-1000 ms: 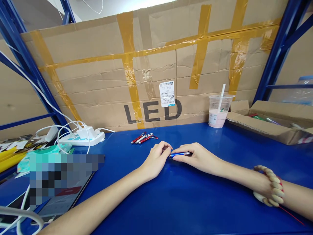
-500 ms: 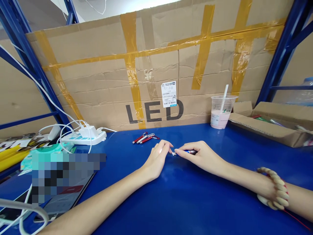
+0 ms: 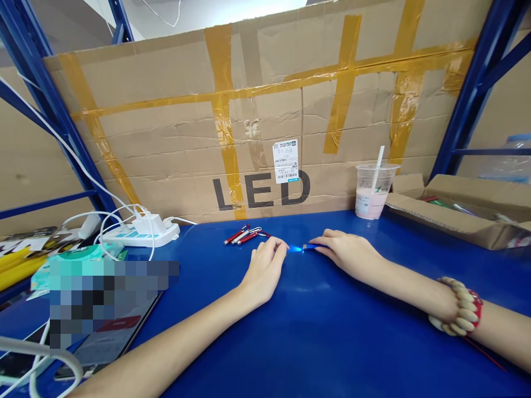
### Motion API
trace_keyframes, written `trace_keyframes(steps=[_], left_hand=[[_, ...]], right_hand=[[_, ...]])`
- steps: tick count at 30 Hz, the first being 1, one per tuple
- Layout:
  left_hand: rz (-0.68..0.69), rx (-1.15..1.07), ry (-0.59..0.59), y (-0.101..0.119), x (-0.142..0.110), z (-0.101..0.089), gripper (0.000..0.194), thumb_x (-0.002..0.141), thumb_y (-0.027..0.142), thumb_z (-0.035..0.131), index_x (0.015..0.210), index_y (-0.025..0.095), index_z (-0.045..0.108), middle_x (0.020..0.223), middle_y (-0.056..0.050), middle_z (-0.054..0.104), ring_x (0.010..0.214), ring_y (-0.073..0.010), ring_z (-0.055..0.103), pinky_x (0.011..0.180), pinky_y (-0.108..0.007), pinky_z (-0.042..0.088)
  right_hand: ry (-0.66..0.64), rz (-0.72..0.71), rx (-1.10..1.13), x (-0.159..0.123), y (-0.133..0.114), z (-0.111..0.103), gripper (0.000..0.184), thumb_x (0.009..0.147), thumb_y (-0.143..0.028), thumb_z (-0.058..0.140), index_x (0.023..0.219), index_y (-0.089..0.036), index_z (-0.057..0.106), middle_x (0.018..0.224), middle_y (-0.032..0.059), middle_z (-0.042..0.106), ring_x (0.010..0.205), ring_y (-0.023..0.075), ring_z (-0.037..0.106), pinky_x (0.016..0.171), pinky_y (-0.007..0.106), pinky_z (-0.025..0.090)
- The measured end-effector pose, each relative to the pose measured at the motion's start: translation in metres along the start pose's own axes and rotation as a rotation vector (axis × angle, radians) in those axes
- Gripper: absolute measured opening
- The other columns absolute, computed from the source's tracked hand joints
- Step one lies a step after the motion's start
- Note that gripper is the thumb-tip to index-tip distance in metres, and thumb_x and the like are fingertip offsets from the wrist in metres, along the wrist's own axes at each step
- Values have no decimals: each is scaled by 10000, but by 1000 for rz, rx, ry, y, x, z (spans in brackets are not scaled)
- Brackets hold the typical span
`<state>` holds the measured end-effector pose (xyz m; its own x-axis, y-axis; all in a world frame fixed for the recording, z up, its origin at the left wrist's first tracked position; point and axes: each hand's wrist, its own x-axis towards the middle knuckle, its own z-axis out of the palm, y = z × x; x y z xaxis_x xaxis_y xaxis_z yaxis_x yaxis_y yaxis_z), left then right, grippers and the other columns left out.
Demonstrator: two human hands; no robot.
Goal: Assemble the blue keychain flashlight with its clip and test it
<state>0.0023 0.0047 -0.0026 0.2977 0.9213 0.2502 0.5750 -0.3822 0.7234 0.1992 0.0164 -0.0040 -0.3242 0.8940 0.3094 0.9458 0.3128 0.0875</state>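
My right hand pinches a small blue flashlight between thumb and fingers, its metal end pointing left. Bright blue light glows just off that end, over the blue table. Close by on the left is my left hand, its fingers curled together and its fingertips at the edge of the glow. Whether those fingers hold anything small is hidden. Behind my left hand lie several mini flashlights with clips: a red one, a silver one and another red one.
A large cardboard sheet stands along the back. At the back right are a cup of pink drink and an open cardboard box. A power strip with white cables and a dark tablet-like device are on the left.
My right hand has drawn the flashlight slightly away from my left fingertips and up. Blue light now shows at its end. The left hand has barely moved.
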Motion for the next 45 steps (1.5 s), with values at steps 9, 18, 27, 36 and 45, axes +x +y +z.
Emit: trace_keyframes(steps=[9, 18, 27, 36, 45], left_hand=[[-5, 34, 10, -2, 0, 1, 249, 857, 370, 288, 866, 247, 504, 922, 5, 566, 921, -179, 460, 860, -364, 312], [-22, 147, 49, -8, 4, 2, 125, 767, 195, 417, 852, 219, 504, 963, -8, 574, 985, -177, 464, 899, -361, 279], [-17, 96, 45, -5, 4, 2, 133, 750, 163, 424, 841, 217, 504, 941, -16, 573, 969, -171, 466, 904, -357, 289], [-52, -5, 53, -8, 6, 2, 144, 791, 215, 404, 899, 219, 500, 964, -22, 567, 978, -172, 466, 895, -341, 313], [-70, 11, 50, -7, 6, 2, 140, 804, 244, 395, 885, 221, 507, 966, -21, 561, 978, -178, 465, 891, -339, 319]], right_hand=[[-63, 108, -241, 6, 16, 9, 361, 864, -121, 345, 1131, -234, 560, 996, 105, 587, 905, 224, 547, 620, 295, 393], [27, 53, -266, 4, 15, 10, 399, 813, -78, 369, 1174, -157, 522, 1017, 123, 587, 906, 250, 543, 685, 350, 380], [20, -38, 28, 8, 17, 11, 302, 848, -172, 392, 1085, -204, 575, 983, 82, 594, 904, 216, 551, 725, 334, 394], [-55, -119, 272, 1, -5, 8, 333, 893, -263, 300, 1126, -196, 529, 1023, 88, 579, 928, 209, 534, 821, 368, 399], [-46, -72, 508, 0, -7, 9, 383, 901, -369, 243, 1056, -193, 545, 1060, 71, 589, 952, 205, 537, 836, 356, 395]])
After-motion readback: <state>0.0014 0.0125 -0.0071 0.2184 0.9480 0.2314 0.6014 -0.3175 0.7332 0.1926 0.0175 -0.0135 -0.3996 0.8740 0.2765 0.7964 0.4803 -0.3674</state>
